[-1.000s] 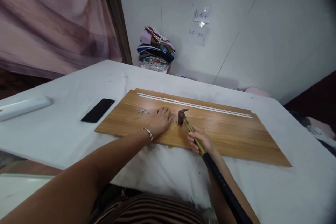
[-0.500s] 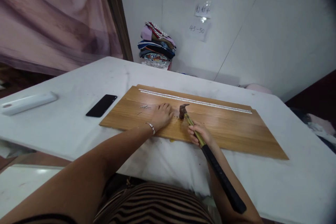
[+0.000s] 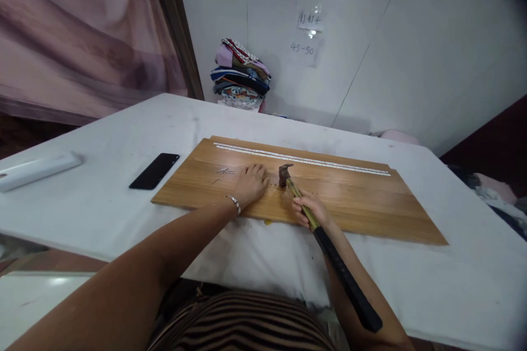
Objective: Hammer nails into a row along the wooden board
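Observation:
My left hand [image 3: 252, 185] lies palm down on the wood-grain board [image 3: 362, 205], fingers stretched out, a bracelet on its wrist. To the left of it a small pile of nails [image 3: 224, 171] rests on the board. My right hand [image 3: 316, 209] is wrapped round the handle of a claw hammer [image 3: 284, 174], far up towards the head. The hammer head is low over the board, just right of my left fingers; whether it touches the surface I cannot tell. Small dark marks or nail heads show on the wood between hand and hammer.
Two white marked strips [image 3: 300, 160] run along the board's far side. A black phone [image 3: 154, 171] and a long white object [image 3: 41, 170] lie to the left on the white table [image 3: 102, 214]. Folded cloths [image 3: 241, 74] are stacked by the wall behind.
The view has shifted slightly. Both hands and the hammer keep nearly the same places on the board.

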Demonstrator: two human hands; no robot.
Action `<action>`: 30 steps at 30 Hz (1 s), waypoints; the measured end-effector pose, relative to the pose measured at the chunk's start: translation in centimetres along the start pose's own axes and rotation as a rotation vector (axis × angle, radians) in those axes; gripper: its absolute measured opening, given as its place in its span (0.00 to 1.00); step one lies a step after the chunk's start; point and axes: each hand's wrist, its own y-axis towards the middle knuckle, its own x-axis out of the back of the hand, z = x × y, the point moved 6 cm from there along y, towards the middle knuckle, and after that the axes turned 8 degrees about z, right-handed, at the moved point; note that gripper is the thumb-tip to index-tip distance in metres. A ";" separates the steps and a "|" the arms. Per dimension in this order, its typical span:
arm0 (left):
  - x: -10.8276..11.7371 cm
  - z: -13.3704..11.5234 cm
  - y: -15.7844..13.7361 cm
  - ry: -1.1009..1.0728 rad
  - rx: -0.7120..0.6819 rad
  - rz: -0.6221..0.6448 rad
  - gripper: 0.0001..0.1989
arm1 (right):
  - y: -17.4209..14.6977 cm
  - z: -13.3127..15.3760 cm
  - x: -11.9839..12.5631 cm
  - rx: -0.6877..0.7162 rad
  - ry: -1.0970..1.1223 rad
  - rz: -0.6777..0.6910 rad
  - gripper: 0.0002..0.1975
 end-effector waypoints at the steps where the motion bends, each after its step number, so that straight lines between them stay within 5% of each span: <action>1: 0.0 0.0 0.0 -0.003 0.003 -0.005 0.20 | 0.0 0.0 0.0 0.001 -0.003 -0.001 0.22; 30: -0.3 0.2 0.2 -0.020 -0.014 -0.030 0.17 | 0.0 -0.3 0.1 0.003 0.022 0.031 0.21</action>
